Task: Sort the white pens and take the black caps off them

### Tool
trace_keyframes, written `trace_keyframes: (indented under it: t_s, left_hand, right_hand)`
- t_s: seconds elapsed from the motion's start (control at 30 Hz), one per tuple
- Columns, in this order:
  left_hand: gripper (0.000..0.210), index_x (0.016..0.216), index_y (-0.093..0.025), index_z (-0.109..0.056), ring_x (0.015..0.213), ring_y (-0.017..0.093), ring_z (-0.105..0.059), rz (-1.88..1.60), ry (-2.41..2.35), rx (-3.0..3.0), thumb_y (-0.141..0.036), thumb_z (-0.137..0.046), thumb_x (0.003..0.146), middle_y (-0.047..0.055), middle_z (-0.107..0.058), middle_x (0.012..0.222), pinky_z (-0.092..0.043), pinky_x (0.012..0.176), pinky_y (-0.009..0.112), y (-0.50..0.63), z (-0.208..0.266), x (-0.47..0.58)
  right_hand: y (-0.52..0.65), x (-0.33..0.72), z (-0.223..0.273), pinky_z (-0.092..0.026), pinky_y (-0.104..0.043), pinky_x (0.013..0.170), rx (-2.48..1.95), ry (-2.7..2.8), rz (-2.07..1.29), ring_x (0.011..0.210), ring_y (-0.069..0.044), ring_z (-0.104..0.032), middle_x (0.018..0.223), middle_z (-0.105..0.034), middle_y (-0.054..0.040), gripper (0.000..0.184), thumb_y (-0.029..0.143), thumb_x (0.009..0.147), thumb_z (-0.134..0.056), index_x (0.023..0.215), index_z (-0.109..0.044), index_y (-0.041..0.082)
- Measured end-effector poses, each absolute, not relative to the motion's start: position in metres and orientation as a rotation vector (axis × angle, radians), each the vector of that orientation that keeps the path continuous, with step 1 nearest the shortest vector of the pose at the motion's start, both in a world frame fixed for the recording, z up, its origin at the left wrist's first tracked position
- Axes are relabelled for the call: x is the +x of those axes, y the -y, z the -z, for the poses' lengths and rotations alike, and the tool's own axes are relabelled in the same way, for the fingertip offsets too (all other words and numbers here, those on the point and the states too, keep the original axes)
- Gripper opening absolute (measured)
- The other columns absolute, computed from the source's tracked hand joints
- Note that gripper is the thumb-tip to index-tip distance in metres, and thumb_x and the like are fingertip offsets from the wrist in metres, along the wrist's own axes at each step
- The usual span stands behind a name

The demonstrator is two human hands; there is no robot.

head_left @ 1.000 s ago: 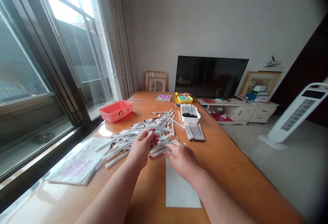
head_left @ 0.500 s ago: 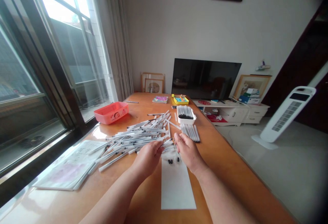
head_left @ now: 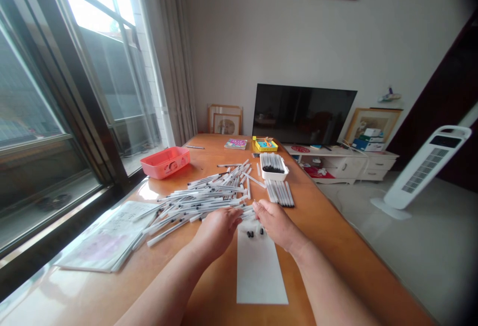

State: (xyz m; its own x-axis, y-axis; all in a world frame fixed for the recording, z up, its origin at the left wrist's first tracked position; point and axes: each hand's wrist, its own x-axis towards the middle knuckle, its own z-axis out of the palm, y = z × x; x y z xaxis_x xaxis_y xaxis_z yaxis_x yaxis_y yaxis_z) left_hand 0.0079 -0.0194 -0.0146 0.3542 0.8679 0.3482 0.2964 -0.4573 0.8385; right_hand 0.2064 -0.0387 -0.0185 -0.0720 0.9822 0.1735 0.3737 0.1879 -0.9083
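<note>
Over the far end of a white sheet of paper (head_left: 262, 273), my two hands work close together. My left hand (head_left: 218, 229) has its fingers curled inward, and whatever they grip is hidden. Thumb and fingers of my right hand (head_left: 274, 222) are pinched; a tiny pale tip shows there, too small to name. Small black pen caps (head_left: 250, 234) lie on the paper between the hands. Just beyond and to the left spreads a loose pile of white pens (head_left: 209, 199) with black ends. A neat row of pens (head_left: 280, 194) lies past my right hand.
A white box (head_left: 275, 176) full of pens stands behind the row. Farther back are a yellow box (head_left: 266, 148) and a booklet (head_left: 235, 144). On the left are a red plastic basket (head_left: 166, 165) and stacked papers (head_left: 100, 241). The wooden table's right edge (head_left: 347, 224) drops to the floor.
The whole view has shifted slightly, so things sit a little farther right. My right hand is slightly lower; both hands stay close together over the paper.
</note>
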Motion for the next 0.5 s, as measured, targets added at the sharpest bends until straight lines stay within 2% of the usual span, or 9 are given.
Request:
trace_keyframes:
  t_s: [0.13, 0.3, 0.5]
  left_hand:
    - [0.015, 0.073, -0.025, -0.07, 0.062, 0.019, -0.053, -0.902, -1.012, 2.103, -0.026, -0.063, 0.086, 0.004, -0.067, 0.07, -0.035, 0.064, 0.026, 0.022, 0.008, 0.004]
    - [0.02, 0.07, -0.023, -0.067, 0.061, 0.018, -0.049, -0.84, -1.02, 2.163, -0.028, -0.059, 0.088, 0.002, -0.063, 0.065, -0.032, 0.062, 0.026, 0.025, 0.002, 0.002]
    - [0.019, 0.071, -0.024, -0.068, 0.061, 0.019, -0.054, -0.864, -1.017, 2.197, -0.028, -0.059, 0.087, 0.005, -0.069, 0.07, -0.034, 0.06, 0.027, 0.027, 0.002, 0.002]
  right_hand:
    - [0.044, 0.209, 0.014, -0.036, -0.024, 0.057, -1.315, 1.651, -0.887, 0.062, -0.013, -0.044, 0.067, -0.049, 0.0034, 0.041, 0.055, 0.098, -0.046, 0.076, -0.049, 0.021]
    - [0.049, 0.209, 0.008, -0.039, -0.024, 0.058, -1.286, 1.599, -1.049, 0.062, -0.012, -0.049, 0.076, -0.061, 0.0011, 0.034, 0.052, 0.096, -0.05, 0.086, -0.055, 0.02]
    - [0.045, 0.207, 0.014, -0.037, -0.024, 0.055, -1.376, 1.556, -0.997, 0.054, -0.012, -0.046, 0.059, -0.05, 0.0039, 0.05, 0.064, 0.097, -0.042, 0.075, -0.053, 0.02]
